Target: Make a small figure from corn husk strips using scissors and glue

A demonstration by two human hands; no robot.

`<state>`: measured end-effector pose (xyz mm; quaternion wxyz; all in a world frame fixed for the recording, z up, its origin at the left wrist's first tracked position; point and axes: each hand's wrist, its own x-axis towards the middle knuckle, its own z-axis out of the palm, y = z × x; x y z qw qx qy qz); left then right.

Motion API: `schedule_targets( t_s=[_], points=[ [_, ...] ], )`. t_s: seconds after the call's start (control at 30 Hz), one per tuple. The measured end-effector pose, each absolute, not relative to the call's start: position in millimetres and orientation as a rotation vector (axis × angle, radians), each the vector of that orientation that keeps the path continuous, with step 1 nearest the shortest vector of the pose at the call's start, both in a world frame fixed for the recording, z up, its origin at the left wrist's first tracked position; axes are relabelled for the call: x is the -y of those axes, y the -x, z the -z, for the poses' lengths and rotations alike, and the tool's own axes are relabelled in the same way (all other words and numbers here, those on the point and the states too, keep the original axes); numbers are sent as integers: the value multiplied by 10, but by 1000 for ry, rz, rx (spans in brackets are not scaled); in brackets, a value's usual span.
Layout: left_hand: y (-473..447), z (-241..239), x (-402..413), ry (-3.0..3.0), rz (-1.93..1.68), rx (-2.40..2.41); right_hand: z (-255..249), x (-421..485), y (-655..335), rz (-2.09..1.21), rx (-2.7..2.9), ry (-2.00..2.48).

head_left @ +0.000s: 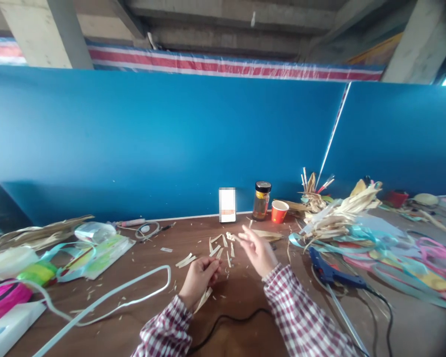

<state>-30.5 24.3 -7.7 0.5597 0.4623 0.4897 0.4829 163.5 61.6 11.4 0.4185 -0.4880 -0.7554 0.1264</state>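
My left hand (199, 278) is closed in a pinch above the brown table (156, 272). A short pale strip, apparently dried corn husk (219, 253), stands up from its thumb and fingertips. My right hand (258, 250) is open, its fingers stretched out and apart. Near its fingertips lies a small curled husk piece (230, 237). Several cut husk strips (215, 250) are scattered between and beyond the hands. A few more strips (186, 260) lie left of my left hand, and another strip (203, 299) shows beneath it.
A phone (227, 206) stands against the blue partition (171, 139). Right of it are a dark-lidded jar (262, 201) and a red paper cup (279, 211). A blue glue gun (334, 272) with cord lies right, beside ribbons and husks (338, 218). A white cable (126, 285) loops left.
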Motion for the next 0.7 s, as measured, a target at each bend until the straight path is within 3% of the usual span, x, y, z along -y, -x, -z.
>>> schedule_targets(
  t_s=[0.3, 0.7],
  points=[
    [272, 180, -250, -1304, -1115, -1077, -82, -361, -1244, -534, 2154, 1134],
    [256, 180, -235, -1333, -1030, -1129, 0, -590, -1431, -128, 2127, 1506]
  ],
)
